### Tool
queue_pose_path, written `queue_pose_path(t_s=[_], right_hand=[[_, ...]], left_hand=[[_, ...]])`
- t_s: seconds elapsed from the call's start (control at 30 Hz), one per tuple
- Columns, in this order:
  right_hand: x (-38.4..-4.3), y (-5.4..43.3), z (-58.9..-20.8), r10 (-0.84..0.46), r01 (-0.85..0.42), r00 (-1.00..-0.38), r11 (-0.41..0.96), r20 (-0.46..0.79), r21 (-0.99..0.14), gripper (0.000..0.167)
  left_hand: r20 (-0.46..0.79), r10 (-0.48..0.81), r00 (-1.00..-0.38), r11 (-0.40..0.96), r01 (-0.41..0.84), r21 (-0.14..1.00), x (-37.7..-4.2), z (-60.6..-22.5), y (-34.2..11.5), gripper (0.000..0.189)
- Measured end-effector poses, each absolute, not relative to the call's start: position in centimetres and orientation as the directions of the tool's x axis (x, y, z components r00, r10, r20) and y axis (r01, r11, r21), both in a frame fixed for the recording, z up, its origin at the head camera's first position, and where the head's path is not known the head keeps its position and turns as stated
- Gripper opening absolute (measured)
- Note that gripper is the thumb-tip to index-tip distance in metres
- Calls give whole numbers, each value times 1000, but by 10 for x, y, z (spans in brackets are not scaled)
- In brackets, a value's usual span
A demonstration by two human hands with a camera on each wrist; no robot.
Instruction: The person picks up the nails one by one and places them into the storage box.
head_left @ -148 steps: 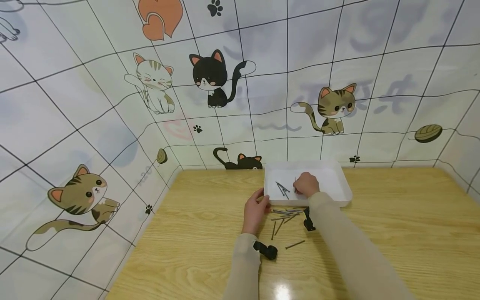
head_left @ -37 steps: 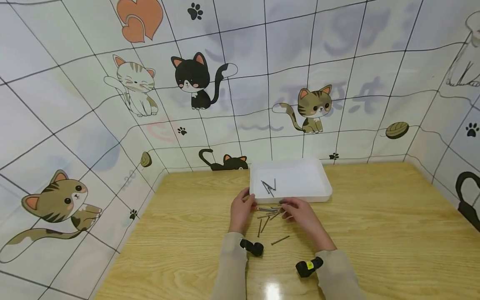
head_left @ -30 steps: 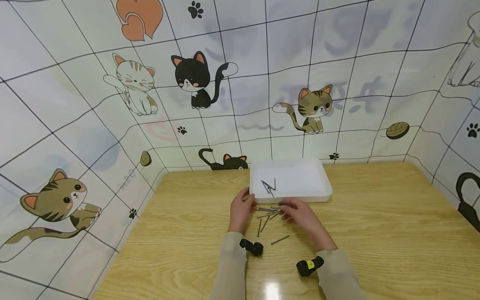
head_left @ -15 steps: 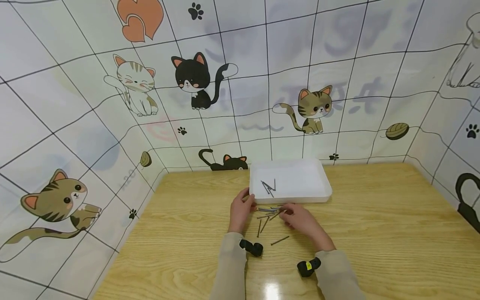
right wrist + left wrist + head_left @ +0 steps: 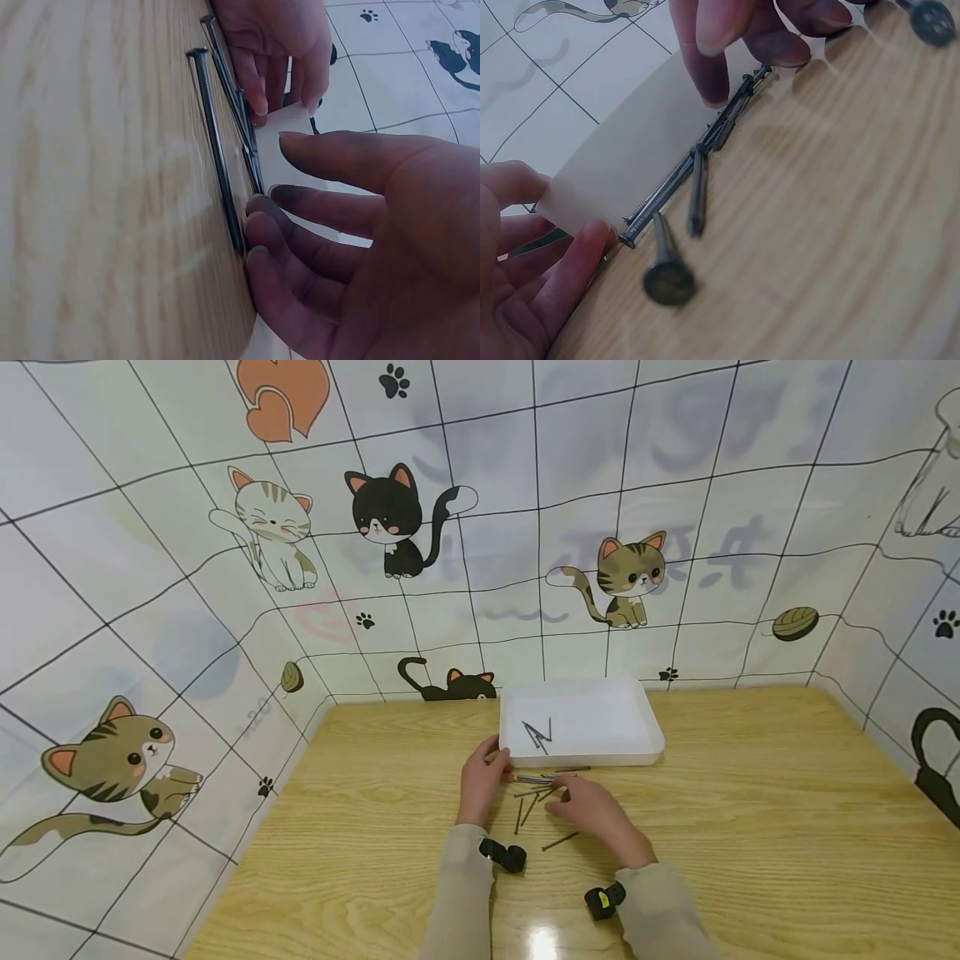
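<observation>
A white tray (image 5: 592, 760) stands at the back of the table, with several steel nails (image 5: 537, 737) lying inside at its left. My left hand (image 5: 480, 783) holds the tray's near left corner; in the left wrist view its thumb and fingers (image 5: 574, 281) lie on either side of that corner. Just in front of the tray is a loose pile of nails (image 5: 534, 780). Over the pile's right end is my right hand (image 5: 596, 814). In the right wrist view the thumb (image 5: 330, 157) stands apart from the bent fingers, with no nail between; the fingertips are close beside a long nail (image 5: 217, 154).
One single nail (image 5: 559, 841) lies nearer on the wooden table (image 5: 375, 827), between the forearms. Another nail (image 5: 573, 769) lies along the tray's front wall. A cloth wall (image 5: 517, 552) printed with cats rises right behind the tray.
Since the earliest frame, my right hand has left the tray's inside and come to the pile, leaving a nail there. In the last half second it shifted slightly left and nearer. My left hand stayed put.
</observation>
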State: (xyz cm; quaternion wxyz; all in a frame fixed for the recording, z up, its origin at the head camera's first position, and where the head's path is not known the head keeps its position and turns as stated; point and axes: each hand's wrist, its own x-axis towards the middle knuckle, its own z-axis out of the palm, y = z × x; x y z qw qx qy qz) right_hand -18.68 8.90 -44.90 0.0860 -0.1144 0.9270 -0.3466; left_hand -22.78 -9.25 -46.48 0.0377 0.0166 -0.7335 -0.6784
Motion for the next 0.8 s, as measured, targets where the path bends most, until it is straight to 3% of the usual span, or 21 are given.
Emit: queue_pose_path(t_s=[0.5,0.8], right_hand=[[-180,75,-448,-324,-211,-941,792,-101,-572,48],[-177,76,-448,-349,-261,-936,779,-49,-571,35]], left_hand=[[38,-59,-998,108,31,994,-224,-459,-93,45],[45,-54,-998,94,39,995,-224,-460,-92,43]])
